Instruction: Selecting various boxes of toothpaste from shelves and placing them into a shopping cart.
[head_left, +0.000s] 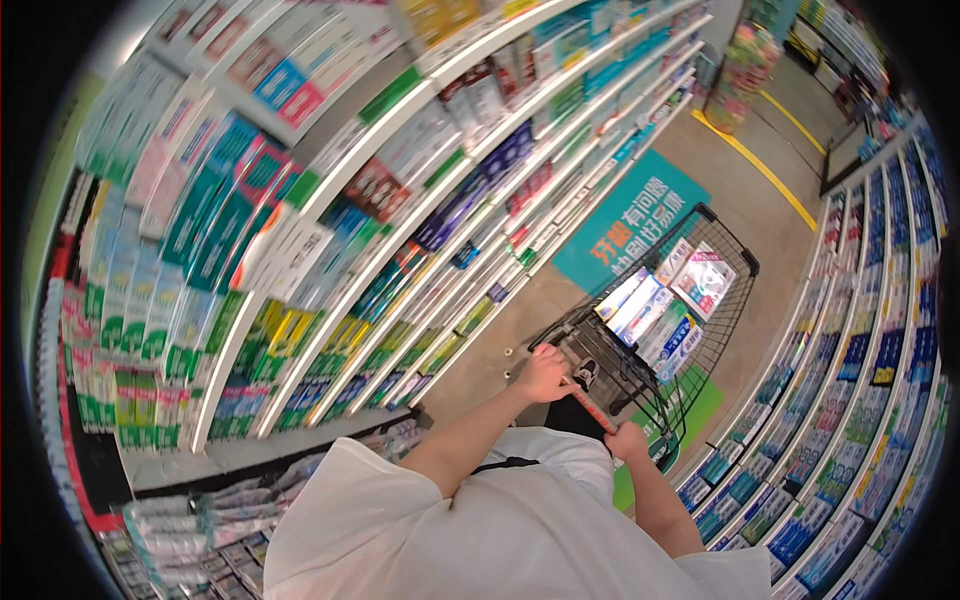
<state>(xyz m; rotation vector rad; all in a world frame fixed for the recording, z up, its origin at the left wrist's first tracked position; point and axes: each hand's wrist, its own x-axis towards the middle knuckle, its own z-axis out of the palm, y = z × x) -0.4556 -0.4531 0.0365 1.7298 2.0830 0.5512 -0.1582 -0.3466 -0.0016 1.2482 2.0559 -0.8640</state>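
Note:
My left hand (544, 373) is closed around one end of the orange-red handle (590, 406) of a shopping cart. At the handle's other end, my right hand (628, 441) grips it too. Beyond the handle stretches the black wire basket (752, 262) of the cart. Several toothpaste boxes (651, 319) lie in it side by side, beside a clear-fronted package (703, 281) with a glare on it. Below the handle a dark shoe (586, 373) shows through the cart frame. The undersides of both hands are hidden.
Tall white shelves (442, 82) of boxed goods rise on the left. Lower curved shelves (840, 390) with toothpaste boxes line the right. A teal floor sticker (637, 217) lies beside the cart. Farther ahead are yellow floor lines (754, 169) and a bin of colourful items (742, 75).

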